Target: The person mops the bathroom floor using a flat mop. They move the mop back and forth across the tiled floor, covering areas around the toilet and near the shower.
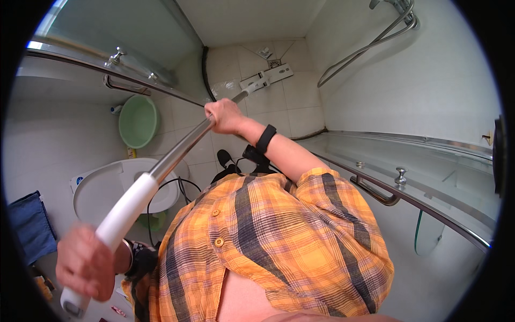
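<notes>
My left hand (86,263), slightly blurred, is closed around the white grip of a flat mop (128,207) at the lower left. My right hand (225,116), with a black band at its wrist, grips the metal pole midway, near the view's upper centre. The pole runs up to a white flat mop head (277,75), which lies on the tiled floor just below a round floor drain (274,63). A small crumpled packet or scrap (265,52) lies beside the drain. Any pad under the mop head is hidden.
Glass shower doors with metal rails and knobs stand on the left (118,56) and right (400,175). A green basin (139,120) rests by the left wall, above a white washbasin (92,197). A shower hose (354,50) hangs at upper right. A blue cloth (32,227) hangs at left.
</notes>
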Demonstrator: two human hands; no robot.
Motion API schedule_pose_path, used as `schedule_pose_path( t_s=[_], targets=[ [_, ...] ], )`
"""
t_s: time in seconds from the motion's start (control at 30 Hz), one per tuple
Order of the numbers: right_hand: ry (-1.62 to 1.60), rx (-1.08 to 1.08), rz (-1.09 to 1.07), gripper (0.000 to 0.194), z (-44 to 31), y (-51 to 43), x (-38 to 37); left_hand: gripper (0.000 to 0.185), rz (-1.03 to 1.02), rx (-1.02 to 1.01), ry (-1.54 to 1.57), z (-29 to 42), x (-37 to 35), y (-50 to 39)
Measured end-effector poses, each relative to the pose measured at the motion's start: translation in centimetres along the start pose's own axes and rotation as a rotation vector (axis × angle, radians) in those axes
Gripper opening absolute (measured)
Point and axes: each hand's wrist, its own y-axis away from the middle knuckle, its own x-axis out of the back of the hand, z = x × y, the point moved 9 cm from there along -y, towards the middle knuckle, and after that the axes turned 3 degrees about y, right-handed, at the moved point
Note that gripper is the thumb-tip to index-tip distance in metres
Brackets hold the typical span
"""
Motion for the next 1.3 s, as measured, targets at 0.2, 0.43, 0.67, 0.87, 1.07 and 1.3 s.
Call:
schedule_pose_path(
  t_s=[0.2,0.43,0.67,0.87,1.07,1.3],
  targets=[
    [0.081,-0.147,0.003,0.006,3.3,-0.4,2.1,0.016,-0.051,0.063,0.019,-2.8,-1.3,0.8],
    [-0.023,-0.046,-0.075,0.009,0.2,1.2,-0.8,0.017,-0.013,-0.090,0.144,0.7,-0.6,-0.3],
    [0.127,-0.126,-0.185,0.008,1.9,1.0,2.0,0.015,-0.021,0.058,0.077,-0.7,-0.7,2.6],
    [-0.018,0.044,-0.057,0.004,-2.6,2.6,1.2,0.014,-0.219,0.067,0.247,3.5,2.3,2.0],
    [0.041,-0.045,-0.061,0.005,1.1,1.6,0.7,0.014,-0.018,0.110,0.129,-1.5,1.0,2.5],
    [0.132,-0.091,-0.151,0.005,3.3,2.5,2.1,0.013,-0.167,0.162,0.136,-3.4,-0.5,2.9]
  ],
)
